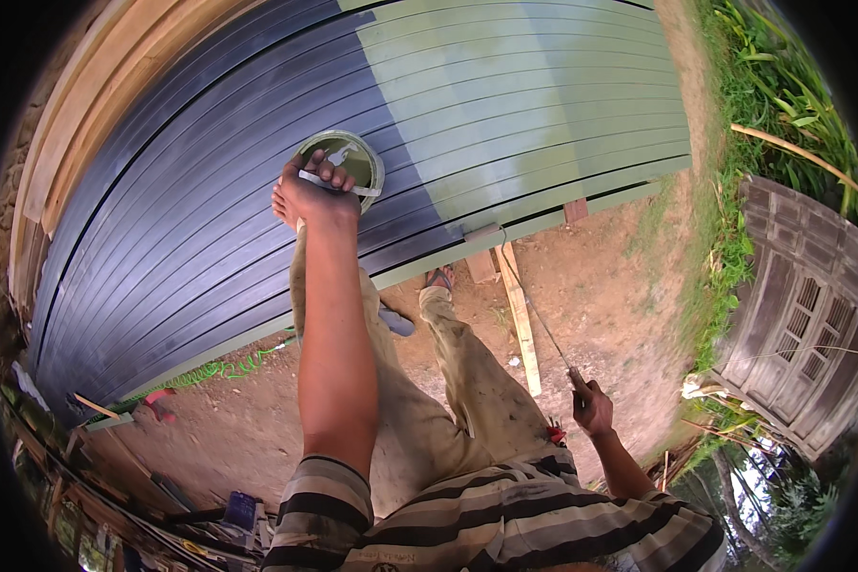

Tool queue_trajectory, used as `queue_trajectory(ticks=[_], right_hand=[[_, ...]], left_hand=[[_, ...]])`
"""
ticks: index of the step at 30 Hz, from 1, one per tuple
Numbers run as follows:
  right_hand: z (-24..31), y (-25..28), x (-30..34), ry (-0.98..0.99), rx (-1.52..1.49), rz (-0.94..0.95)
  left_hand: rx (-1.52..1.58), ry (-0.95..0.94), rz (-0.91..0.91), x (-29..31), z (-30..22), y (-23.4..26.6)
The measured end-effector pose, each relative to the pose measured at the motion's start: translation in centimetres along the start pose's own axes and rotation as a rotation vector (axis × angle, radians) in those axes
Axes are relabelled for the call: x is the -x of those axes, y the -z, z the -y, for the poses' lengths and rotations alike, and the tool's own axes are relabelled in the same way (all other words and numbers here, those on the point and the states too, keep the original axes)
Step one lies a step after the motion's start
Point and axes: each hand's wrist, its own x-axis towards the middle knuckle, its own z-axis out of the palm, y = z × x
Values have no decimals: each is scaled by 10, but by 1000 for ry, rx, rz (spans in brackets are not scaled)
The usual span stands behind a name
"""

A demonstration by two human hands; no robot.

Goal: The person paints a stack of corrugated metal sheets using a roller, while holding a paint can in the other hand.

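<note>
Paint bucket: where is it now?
Head view, upper left of centre: the bucket is in the left hand, over the dark slats, just left of the pale green section.

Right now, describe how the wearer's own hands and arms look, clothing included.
The left hand and right hand wear no gloves, and no watch shows on either wrist. The left forearm and right forearm are uncovered below a shirt's short sleeves, striped black and beige-grey.

I see bright, diffuse daylight with soft shadows and a bluish sheen on the dark boards (229, 143). My fisheye view bends straight edges, softens the foliage (782, 81) and darkens to black corners.
</note>
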Motion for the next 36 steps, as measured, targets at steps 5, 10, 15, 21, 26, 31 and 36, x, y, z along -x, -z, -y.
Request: queue_trajectory(ticks=[5, 10, 15, 21, 26, 31, 36], right_hand=[[-5, 1, 24, 5, -12, 37], [6, -12, 21, 15, -42, 4], [16, -37, -3, -18, -13, 0], [63, -49, -69, 1, -10, -6], [115, -48, -127, 46, -18, -72], [162, -35, -185, 100, -29, -101], [189, -31, -256, 182, -2, -189]], left_hand=[[29, -29, -17, 7, -6, -2], [69, -10, -18, 8, -8, 5], [83, 26, -29, 5, -6, 15], [96, 38, -31, 8, -2, 18], [96, 18, -48, 13, -2, 14], [110, -11, -59, 14, -7, 16], [117, -38, -71, 17, -13, 18]])
